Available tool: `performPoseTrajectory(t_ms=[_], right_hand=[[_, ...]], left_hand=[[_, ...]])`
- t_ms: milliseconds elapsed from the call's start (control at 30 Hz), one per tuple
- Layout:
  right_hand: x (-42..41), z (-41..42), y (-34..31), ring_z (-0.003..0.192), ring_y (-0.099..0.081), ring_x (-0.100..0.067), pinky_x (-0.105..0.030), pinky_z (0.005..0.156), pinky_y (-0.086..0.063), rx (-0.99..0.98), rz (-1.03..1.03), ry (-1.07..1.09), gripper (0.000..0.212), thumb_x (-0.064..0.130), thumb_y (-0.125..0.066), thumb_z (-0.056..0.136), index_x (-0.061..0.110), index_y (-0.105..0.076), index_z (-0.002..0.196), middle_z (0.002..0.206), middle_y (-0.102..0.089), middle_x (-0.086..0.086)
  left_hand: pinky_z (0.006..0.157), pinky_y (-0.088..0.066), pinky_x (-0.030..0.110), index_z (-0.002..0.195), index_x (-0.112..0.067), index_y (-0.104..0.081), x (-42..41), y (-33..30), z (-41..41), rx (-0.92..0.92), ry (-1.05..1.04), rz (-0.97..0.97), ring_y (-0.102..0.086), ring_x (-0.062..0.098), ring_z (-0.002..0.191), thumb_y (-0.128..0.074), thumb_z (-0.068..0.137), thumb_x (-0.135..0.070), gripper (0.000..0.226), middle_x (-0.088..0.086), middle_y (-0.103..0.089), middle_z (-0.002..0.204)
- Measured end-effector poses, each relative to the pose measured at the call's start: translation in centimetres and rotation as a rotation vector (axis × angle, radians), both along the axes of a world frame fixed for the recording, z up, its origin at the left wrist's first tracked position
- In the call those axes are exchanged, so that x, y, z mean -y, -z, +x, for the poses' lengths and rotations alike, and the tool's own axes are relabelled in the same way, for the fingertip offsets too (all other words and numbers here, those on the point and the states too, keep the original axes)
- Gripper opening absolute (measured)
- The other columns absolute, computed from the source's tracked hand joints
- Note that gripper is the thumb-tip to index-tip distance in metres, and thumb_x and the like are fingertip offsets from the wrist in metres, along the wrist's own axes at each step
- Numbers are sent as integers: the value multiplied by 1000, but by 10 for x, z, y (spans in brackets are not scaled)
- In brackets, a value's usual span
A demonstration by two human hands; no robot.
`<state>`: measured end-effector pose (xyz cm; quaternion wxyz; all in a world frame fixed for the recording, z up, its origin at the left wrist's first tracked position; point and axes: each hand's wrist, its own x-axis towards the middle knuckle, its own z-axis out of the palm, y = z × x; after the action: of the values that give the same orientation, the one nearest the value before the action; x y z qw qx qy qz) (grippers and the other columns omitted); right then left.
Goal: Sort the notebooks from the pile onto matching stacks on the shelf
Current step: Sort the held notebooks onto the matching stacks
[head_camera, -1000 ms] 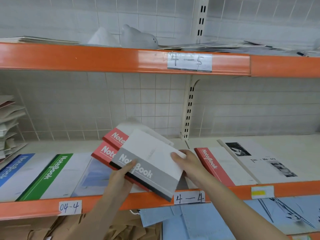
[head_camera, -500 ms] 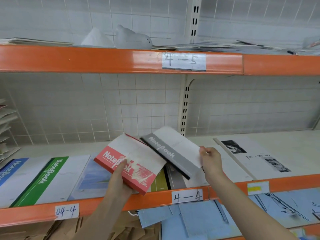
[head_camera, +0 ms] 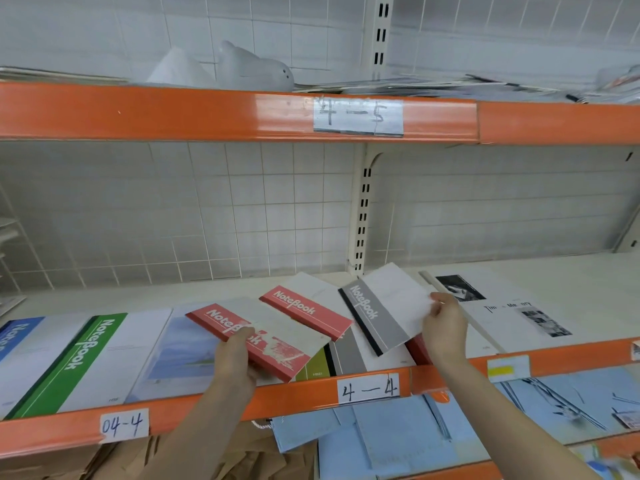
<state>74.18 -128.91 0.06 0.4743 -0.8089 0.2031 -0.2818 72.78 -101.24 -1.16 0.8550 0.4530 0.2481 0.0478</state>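
Observation:
My left hand [head_camera: 235, 358] grips a red notebook [head_camera: 273, 336] with a torn cover, held just above the shelf [head_camera: 194, 292]. My right hand [head_camera: 445, 329] pinches the white edge of a grey notebook [head_camera: 384, 306], tilted over the middle pile. A second red notebook [head_camera: 304, 311] lies between them on that pile. Under it show a grey-and-black notebook [head_camera: 346, 355] and an olive one [head_camera: 313, 367]. To the left lie a green notebook [head_camera: 79, 355], a blue notebook [head_camera: 14, 336] and one with a pale sky picture [head_camera: 183, 344].
A black-and-white photo booklet [head_camera: 512, 313] lies flat at the right. The orange front rail [head_camera: 301, 393] carries labels 04-4 and 4-4. The upper orange shelf [head_camera: 207, 112] hangs overhead. Blue sheets [head_camera: 398, 438] and brown paper [head_camera: 225, 459] fill the level below.
My hands have split the held bundle apart: the right hand carried the grey notebook to the right, the left kept a red one, and another red notebook now lies on the pile.

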Motion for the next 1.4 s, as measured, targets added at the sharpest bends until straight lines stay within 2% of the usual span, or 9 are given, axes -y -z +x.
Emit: performPoseTrajectory(t_ms=[300, 433, 533, 633, 800, 967, 1067, 1267, 1400], right_hand=[[8, 3, 11, 111, -54, -36, -32, 82, -44, -397, -291, -188, 38, -4, -40, 90, -1, -49, 127, 123, -56, -22], [-12, -2, 1, 118, -41, -31, -34, 89, -36, -635, -687, -136, 30, 8, -42, 90, 8, -48, 119, 124, -47, -13], [-32, 4, -6, 116, -42, -29, -34, 89, -38, -500, -890, -117, 28, 10, -42, 89, 7, -51, 116, 120, -49, -12], [-60, 22, -1, 116, -43, -27, -35, 91, -41, -286, -880, -419, 30, 23, -44, 94, 8, -54, 118, 119, -52, -11], [-104, 41, 9, 118, -45, -28, -39, 95, -40, -427, -966, -736, 58, 54, -51, 88, 10, -47, 126, 125, -50, -11], [-116, 45, 7, 104, -54, -31, -33, 71, -42, -362, -1181, -682, 31, 30, -46, 96, 5, -56, 112, 112, -60, -16], [-122, 40, 1, 92, -62, -30, -26, 46, -20, -338, -1300, -716, 17, 3, -42, 91, 8, -57, 95, 102, -65, -16], [-118, 43, -15, 76, -56, -29, -29, 56, -35, -244, -859, -525, 14, 6, -44, 88, 11, -51, 77, 85, -60, -11], [-118, 40, -34, 54, -45, -18, -28, 47, -30, -39, -610, -489, 39, 6, -39, 92, 18, -34, 56, 59, -45, 0]], left_hand=[[76, -51, 36, 118, -15, -49, 2, -1, 0, 95, -70, -101, -61, 20, 85, -59, 91, -8, 29, 4, -63, 96], [73, -50, 34, 118, -16, -49, -1, -3, 4, 144, -114, -114, -62, 19, 86, -60, 90, -8, 32, 2, -64, 97], [70, -50, 35, 121, -17, -50, -5, 2, 6, 130, -179, -111, -62, 19, 85, -61, 89, -11, 35, 2, -64, 99], [72, -51, 38, 123, -17, -51, -9, 6, 5, 129, -209, -189, -63, 21, 89, -61, 89, -11, 35, 2, -64, 100], [74, -51, 39, 116, -19, -51, -11, 4, 1, 154, -168, -244, -63, 23, 90, -56, 92, -10, 26, 3, -65, 99], [72, -50, 40, 119, -19, -47, -12, 5, 2, 148, -151, -252, -62, 25, 89, -58, 91, -11, 32, 5, -64, 100], [74, -51, 41, 120, -19, -47, -12, 6, 1, 153, -141, -251, -63, 26, 91, -59, 91, -12, 32, 6, -64, 102], [85, -50, 46, 102, -18, -55, -9, 8, 0, 136, -153, -133, -63, 28, 91, -59, 89, -13, 15, 7, -65, 97], [84, -49, 45, 112, -14, -53, -7, 9, 2, 131, -157, -67, -62, 27, 91, -59, 89, -14, 24, 6, -65, 96]])
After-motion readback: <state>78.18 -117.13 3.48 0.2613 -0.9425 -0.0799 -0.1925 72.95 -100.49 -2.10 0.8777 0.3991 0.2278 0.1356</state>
